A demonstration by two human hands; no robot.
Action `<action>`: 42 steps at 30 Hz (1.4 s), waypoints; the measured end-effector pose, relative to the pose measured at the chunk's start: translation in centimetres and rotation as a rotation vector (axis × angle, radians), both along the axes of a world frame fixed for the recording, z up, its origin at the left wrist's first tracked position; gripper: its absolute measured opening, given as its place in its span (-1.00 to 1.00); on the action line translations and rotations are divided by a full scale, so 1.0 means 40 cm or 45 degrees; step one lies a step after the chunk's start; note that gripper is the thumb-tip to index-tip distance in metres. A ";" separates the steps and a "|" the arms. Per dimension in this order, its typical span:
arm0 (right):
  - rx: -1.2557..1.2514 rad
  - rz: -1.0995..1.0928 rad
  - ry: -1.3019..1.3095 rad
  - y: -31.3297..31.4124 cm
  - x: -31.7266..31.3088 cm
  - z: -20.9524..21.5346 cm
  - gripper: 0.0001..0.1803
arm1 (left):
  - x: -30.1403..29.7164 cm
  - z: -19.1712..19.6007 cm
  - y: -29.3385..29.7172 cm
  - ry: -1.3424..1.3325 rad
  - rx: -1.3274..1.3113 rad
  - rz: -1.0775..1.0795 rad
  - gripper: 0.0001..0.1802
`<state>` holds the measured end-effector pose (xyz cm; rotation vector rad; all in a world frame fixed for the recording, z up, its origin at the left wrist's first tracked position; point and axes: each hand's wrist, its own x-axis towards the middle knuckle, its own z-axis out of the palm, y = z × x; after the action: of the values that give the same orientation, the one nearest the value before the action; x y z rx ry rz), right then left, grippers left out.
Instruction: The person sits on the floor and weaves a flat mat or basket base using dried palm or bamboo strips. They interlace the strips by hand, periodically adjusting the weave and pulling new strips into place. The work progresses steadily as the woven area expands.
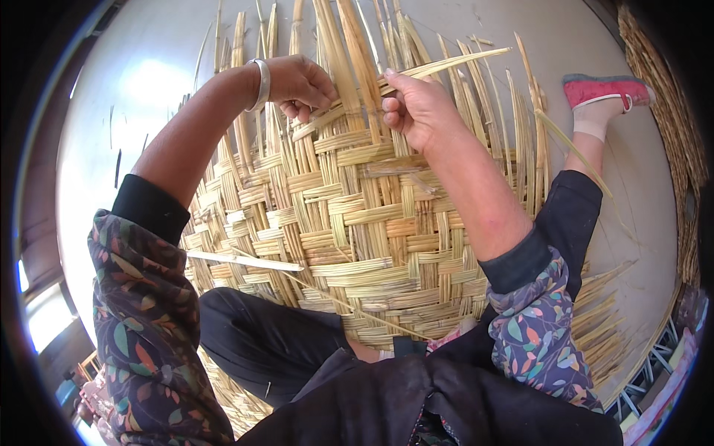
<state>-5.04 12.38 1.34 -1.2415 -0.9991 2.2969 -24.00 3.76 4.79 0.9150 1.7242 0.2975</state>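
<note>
A partly woven mat [357,215] of flat, straw-coloured reeds spreads under my hands, its upright reeds [349,59] fanning out loose at the far edge. A pale reed strip [461,61] lies slantwise across these uprights, its pointed end reaching out to the right. My right hand [422,110] pinches this strip between thumb and forefinger, with the other fingers curled in. Wearing a silver bracelet, my left hand [301,85] is closed with bent fingers at the strip's left part; the fingertips are partly hidden among the uprights.
A loose white strip [245,260] lies over the mat at the left. My outstretched leg ends in a red shoe [606,91] on the right, on the smooth grey floor [149,97]. Bundled dry stalks [662,111] line the right edge. More reed ends [602,320] splay out at the lower right.
</note>
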 end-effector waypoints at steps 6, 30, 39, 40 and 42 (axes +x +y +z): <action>0.138 0.062 -0.125 0.004 -0.002 0.007 -0.80 | 0.061 0.025 -0.011 0.317 0.170 -0.131 -0.87; 0.002 0.025 -0.148 0.009 -0.040 -0.035 -0.92 | 0.171 -0.072 -0.073 1.461 0.589 -0.466 -0.86; -0.004 0.071 0.135 -0.003 -0.014 -0.026 -0.87 | 0.020 -0.026 -0.037 0.196 0.115 0.085 -0.77; -0.002 0.072 0.160 0.000 -0.010 -0.030 -0.87 | 0.015 -0.028 -0.027 0.184 0.095 0.065 -0.78; 0.008 0.092 0.210 0.008 -0.002 -0.038 -0.89 | 0.009 -0.025 -0.009 0.161 0.054 0.028 -0.78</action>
<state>-5.13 12.70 -0.16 -1.0095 -1.0064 2.4034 -23.66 3.38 3.80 0.9637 1.8506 0.2969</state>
